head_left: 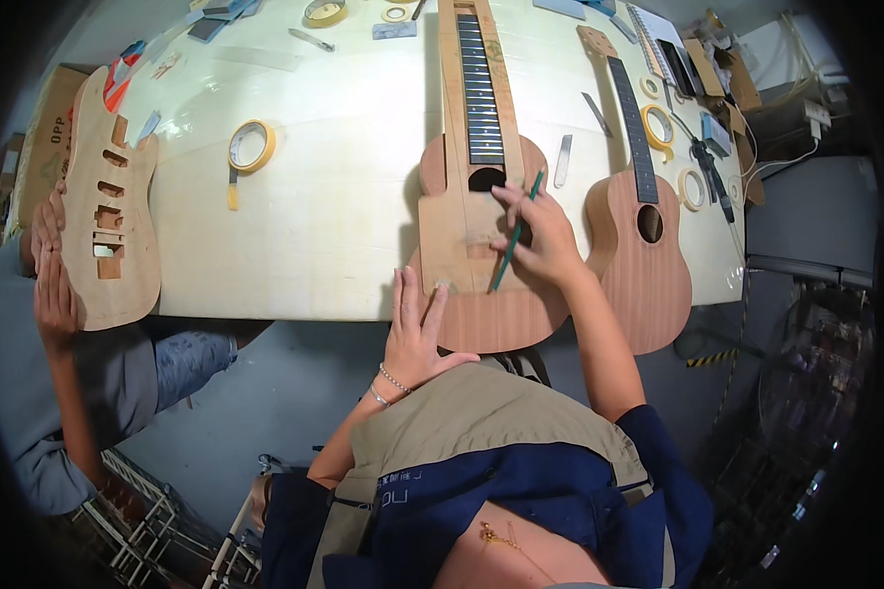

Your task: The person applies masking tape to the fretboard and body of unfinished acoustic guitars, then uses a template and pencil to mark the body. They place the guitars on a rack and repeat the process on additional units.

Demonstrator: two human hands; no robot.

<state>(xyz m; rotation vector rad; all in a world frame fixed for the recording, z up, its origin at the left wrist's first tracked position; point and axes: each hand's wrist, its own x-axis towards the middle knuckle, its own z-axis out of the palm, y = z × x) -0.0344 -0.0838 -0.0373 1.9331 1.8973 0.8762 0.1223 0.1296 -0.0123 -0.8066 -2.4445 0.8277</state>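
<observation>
In front of me a ukulele [506, 329] lies on the table with its neck pointing away. A flat wooden template [442, 236] rests on its body and runs up around the dark fretboard [481, 93]. My left hand [417, 334] is open, its fingers spread at the near left edge of the body and template. Over the template, near the soundhole [486, 180], my right hand [540, 236] grips a green pencil [506, 259] between thumb and fingers. The pencil's lower end points toward the near part of the template.
A second ukulele [619, 245] lies to the right. Tape rolls [251, 146], a steel blade [563, 161] and a knife [311, 39] are spread over the white table [285, 236]. At the left, a co-worker's hands [51, 255] hold an electric guitar body [138, 226].
</observation>
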